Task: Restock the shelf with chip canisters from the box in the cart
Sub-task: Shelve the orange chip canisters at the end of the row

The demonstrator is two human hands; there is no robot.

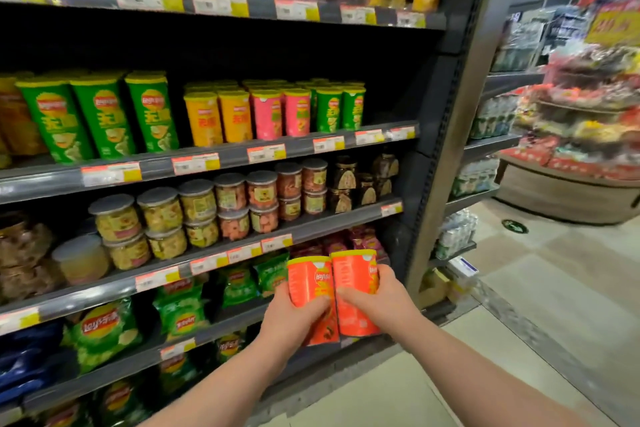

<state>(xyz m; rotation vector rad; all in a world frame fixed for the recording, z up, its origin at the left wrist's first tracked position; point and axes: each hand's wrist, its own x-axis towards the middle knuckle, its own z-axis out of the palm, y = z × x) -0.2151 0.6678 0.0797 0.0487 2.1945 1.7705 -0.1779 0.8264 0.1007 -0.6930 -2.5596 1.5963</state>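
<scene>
The left hand (294, 321) wraps one orange canister (309, 282), the right hand (379, 302) the other canister (353, 291), touching side by side; the canister shelf (299, 146) sits well above both hands. They are probably light, stiff and smooth: grip mid-body, squeeze gently.

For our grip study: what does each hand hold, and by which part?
Left hand grips the left canister, right hand the right canister, each around its middle.

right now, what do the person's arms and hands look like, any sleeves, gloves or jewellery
The left forearm and right forearm are bare as far as the frame shows, with no sleeves in view. The left hand and right hand wear no gloves. No watch or bracelet shows at either wrist. The picture is too soft to rule out a thin ring.
</scene>
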